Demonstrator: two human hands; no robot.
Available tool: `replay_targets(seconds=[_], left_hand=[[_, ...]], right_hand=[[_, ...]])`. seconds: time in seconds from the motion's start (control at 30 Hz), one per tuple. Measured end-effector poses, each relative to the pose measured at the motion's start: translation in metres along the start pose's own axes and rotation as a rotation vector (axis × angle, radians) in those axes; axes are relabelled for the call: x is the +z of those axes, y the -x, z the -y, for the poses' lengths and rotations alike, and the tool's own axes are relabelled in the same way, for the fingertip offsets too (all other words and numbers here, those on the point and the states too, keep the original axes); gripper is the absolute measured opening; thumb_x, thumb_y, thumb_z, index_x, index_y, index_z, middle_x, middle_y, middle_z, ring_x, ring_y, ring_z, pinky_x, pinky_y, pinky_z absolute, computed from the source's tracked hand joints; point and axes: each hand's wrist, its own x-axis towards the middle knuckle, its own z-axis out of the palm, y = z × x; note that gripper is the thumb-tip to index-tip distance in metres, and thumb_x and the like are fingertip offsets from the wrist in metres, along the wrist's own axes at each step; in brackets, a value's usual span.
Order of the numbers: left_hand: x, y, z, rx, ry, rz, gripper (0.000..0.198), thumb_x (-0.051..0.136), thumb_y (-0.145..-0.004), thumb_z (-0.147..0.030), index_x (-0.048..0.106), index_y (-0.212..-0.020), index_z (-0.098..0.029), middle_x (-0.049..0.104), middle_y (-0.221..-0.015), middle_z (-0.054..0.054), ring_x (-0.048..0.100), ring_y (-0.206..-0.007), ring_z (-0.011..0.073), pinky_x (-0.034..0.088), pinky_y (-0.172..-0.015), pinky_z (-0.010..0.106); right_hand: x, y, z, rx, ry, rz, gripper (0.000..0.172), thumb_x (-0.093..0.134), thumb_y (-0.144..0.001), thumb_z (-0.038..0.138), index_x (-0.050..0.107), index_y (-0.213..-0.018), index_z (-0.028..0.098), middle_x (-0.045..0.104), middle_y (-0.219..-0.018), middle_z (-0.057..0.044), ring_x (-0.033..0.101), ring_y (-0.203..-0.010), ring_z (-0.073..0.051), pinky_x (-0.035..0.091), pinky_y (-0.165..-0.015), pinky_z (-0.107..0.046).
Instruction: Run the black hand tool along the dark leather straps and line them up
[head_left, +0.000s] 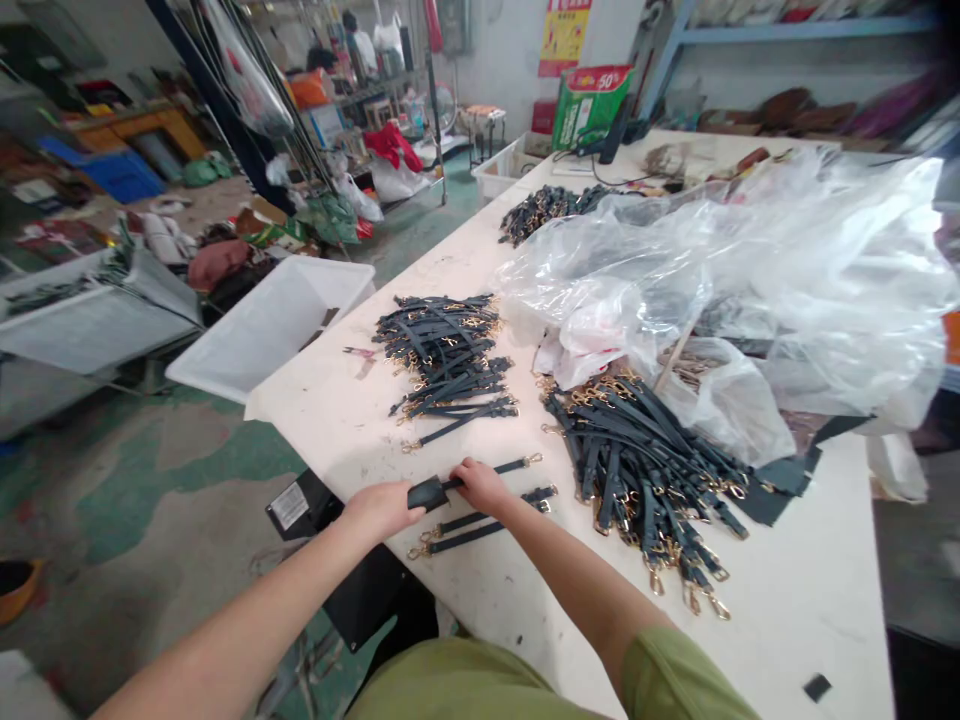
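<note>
Near the table's front left edge, my left hand is closed on a wide dark piece at the left part of a narrow strap. My right hand pinches the same dark strap just to the right of that piece; its far end, with a gold clasp, sticks out to the right. Right below my hands, two more dark straps with gold clasps lie on the table. A stack of similar straps lies beyond my hands, and a larger heap of straps spreads to the right.
Clear plastic bags cover much of the table's right side. Another strap pile lies farther back. A tool with reddish handles rests near the left edge. Beside the table stands a white bin. A small black scrap lies at front right.
</note>
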Motion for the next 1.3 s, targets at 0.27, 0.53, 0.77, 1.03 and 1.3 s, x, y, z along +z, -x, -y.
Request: replay_targets(seconds=[0.27,0.53,0.77,1.03,1.3], left_hand=[[0.007,0.016,0.017,-0.013,0.029,-0.026,0.044,0.043,-0.071,-0.055,0.058,-0.102,-0.027,0.065,-0.097,0.006,0.059,-0.088,0.0236,0.043,-0.071,0.03],[0.026,0.068,0.054,-0.093,0.094,-0.096,0.046,0.04,-0.074,-0.055,0.053,-0.112,-0.032,0.065,-0.1,0.003,0.06,-0.088,0.022,0.043,-0.069,0.027],[0.03,0.041,0.036,-0.094,0.197,-0.08,0.05,0.046,-0.069,-0.059,0.056,-0.109,-0.029,0.065,-0.099,0.004,0.059,-0.089,0.0234,0.044,-0.073,0.029],[0.042,0.092,0.073,-0.201,0.221,-0.112,0.048,0.043,-0.073,-0.054,0.05,-0.114,-0.03,0.063,-0.103,0.003,0.059,-0.091,0.0206,0.042,-0.069,0.025],[0.068,0.121,0.07,-0.215,0.291,-0.075,0.049,0.043,-0.072,-0.057,0.049,-0.114,-0.032,0.064,-0.1,0.002,0.06,-0.087,0.022,0.042,-0.063,0.026]], right_hand=[[-0.001,0.0,0.003,0.024,-0.002,0.03,0.03,0.048,-0.075,0.019,0.056,-0.104,0.023,0.052,-0.1,-0.005,0.05,-0.092,-0.016,0.035,-0.08,-0.025],[0.012,-0.001,0.003,0.053,0.024,0.01,0.032,0.048,-0.071,0.019,0.057,-0.101,0.021,0.052,-0.097,-0.005,0.049,-0.089,-0.017,0.033,-0.079,-0.025],[0.013,0.001,0.007,0.06,0.064,0.014,0.032,0.049,-0.072,0.019,0.057,-0.103,0.022,0.051,-0.097,-0.005,0.049,-0.089,-0.016,0.033,-0.079,-0.023],[0.0,-0.009,0.025,-0.064,0.206,0.072,0.022,0.049,-0.078,0.031,0.06,-0.094,0.021,0.053,-0.095,-0.008,0.048,-0.089,-0.02,0.033,-0.078,-0.03],[0.014,0.014,0.038,-0.123,0.291,0.144,0.018,0.044,-0.081,0.025,0.055,-0.094,0.018,0.053,-0.095,-0.009,0.05,-0.086,-0.02,0.035,-0.072,-0.029]])
